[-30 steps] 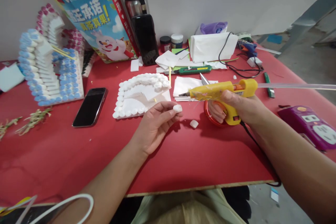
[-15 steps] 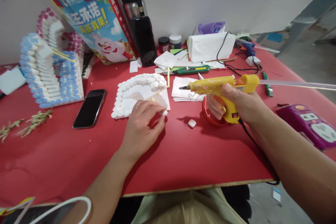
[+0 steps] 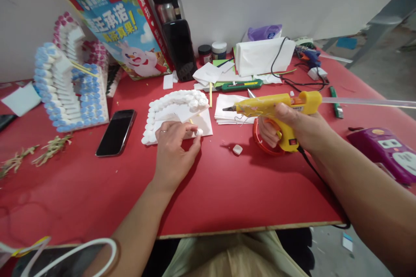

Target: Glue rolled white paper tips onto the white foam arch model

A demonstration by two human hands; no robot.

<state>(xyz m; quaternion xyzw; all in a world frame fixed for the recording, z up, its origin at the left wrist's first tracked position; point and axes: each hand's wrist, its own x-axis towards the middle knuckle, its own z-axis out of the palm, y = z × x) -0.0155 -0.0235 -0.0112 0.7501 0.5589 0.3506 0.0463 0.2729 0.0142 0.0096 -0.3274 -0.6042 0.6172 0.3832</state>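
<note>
My left hand [image 3: 175, 145] is at the near edge of a white board model [image 3: 204, 123] bordered with white cotton-like puffs. Its thumb and forefinger pinch a small white puff [image 3: 199, 132] at the board's lower right. My right hand [image 3: 307, 132] grips a yellow hot glue gun [image 3: 263, 104], its nozzle pointing left above a stack of white paper [image 3: 224, 114]. A clear glue stick [image 3: 367, 101] runs out of the gun's back. Below the nozzle, a small white piece [image 3: 237, 149] lies on the red table [image 3: 247, 194]. Behind the gun's trigger sits a red ring-shaped object [image 3: 259, 143].
Finished-looking blue-and-white model [image 3: 92, 104] and a phone [image 3: 116, 133] stand and lie to the left. At the back are a propped black phone [image 3: 180, 49], a printed box [image 3: 126, 30] and a green cutter [image 3: 238, 85]. A purple power socket [image 3: 383, 151] lies at right.
My left hand has moved slightly left and up along the board's edge, still pinching the puff. The glue gun stays nearly still in my right hand; the view has shifted a little.
</note>
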